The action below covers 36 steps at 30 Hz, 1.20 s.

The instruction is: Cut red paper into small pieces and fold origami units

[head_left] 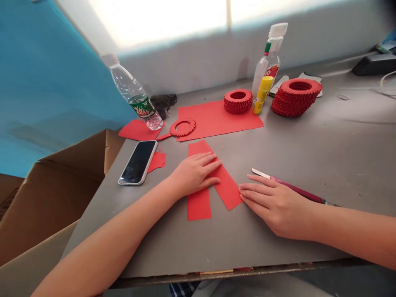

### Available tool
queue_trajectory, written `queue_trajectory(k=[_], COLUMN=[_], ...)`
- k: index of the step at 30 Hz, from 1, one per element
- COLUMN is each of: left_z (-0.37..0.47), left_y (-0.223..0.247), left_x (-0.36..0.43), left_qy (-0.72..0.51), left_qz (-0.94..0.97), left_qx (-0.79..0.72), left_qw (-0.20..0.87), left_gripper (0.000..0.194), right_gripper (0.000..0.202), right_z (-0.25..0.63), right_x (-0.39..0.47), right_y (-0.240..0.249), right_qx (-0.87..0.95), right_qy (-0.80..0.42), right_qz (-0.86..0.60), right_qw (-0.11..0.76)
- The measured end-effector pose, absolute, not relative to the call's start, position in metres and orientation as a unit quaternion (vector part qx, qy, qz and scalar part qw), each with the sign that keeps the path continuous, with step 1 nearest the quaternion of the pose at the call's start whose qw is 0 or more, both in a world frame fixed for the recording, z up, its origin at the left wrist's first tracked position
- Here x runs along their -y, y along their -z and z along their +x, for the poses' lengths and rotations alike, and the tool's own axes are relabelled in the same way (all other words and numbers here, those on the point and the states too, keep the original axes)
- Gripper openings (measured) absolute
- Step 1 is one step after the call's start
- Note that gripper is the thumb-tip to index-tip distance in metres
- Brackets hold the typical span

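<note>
Two red paper strips lie on the grey table [229, 243], overlapping at their far ends. My left hand [194, 173] rests flat across both, its fingers spread and pointing right. The right strip [227, 187] slants toward the lower right; the left strip [199, 206] runs nearly straight toward the table's front edge. My right hand [275, 202] lies with fingers extended, its fingertips at the right edge of the slanted strip. Just beyond that hand is a craft knife [297, 189] with a dark red handle, its blade pointing left.
A phone [138, 162] and red scraps [157, 161] lie left. Behind are a leaning water bottle [136, 97], a large red sheet [207, 119], toothed red rings [297, 97], a yellow glue stick [262, 95] and clear bottles [275, 53]. A cardboard box [58, 177] stands beyond the left edge.
</note>
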<state>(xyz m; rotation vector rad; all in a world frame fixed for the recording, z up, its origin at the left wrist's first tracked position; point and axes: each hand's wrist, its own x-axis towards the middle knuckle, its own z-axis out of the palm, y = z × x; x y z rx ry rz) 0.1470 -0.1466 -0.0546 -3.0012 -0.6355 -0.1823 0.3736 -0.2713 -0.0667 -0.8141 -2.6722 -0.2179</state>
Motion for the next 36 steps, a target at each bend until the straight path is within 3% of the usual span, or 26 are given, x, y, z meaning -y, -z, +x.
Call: queue_trajectory(k=[4,8,12,16,21,26,32,36], left_z=[0.149,0.158,0.163,0.162,0.160,0.161,0.161,0.161], left_y=[0.058,0.061,0.063,0.064,0.055,0.055,0.060,0.061], left_x=[0.119,0.113,0.119,0.122,0.129,0.137,0.136,0.136], left_qy=[0.048,0.043,0.021,0.014,0.050,-0.020,-0.030,-0.025], left_qz=[-0.962,-0.944,-0.932,-0.925,-0.960,-0.979,-0.978,-0.978], left_qx=[0.267,0.325,0.361,0.380,0.271,0.165,0.174,0.178], left_qw=[0.035,0.031,0.001,-0.021,-0.047,-0.119,-0.113,-0.105], left_gripper=[0.048,0.059,0.075,0.077,0.066,0.057,0.053,0.060], right_gripper=[0.035,0.040,0.034,0.032,0.036,0.021,0.030,0.045], right_z=[0.376,0.375,0.373,0.389,0.436,0.447,0.427,0.424], right_x=[0.273,0.274,0.276,0.286,0.307,0.320,0.340,0.356], right_y=[0.067,0.063,0.052,0.036,0.046,0.055,0.045,0.051], right_qx=[0.942,0.940,0.929,0.913,0.810,0.790,0.820,0.856], right_qy=[0.070,0.052,-0.022,-0.102,0.055,0.111,0.021,0.014], right_qz=[-0.288,-0.301,-0.325,-0.359,-0.571,-0.597,-0.557,-0.511], right_qw=[0.158,0.155,0.173,0.164,0.121,0.080,0.130,0.083])
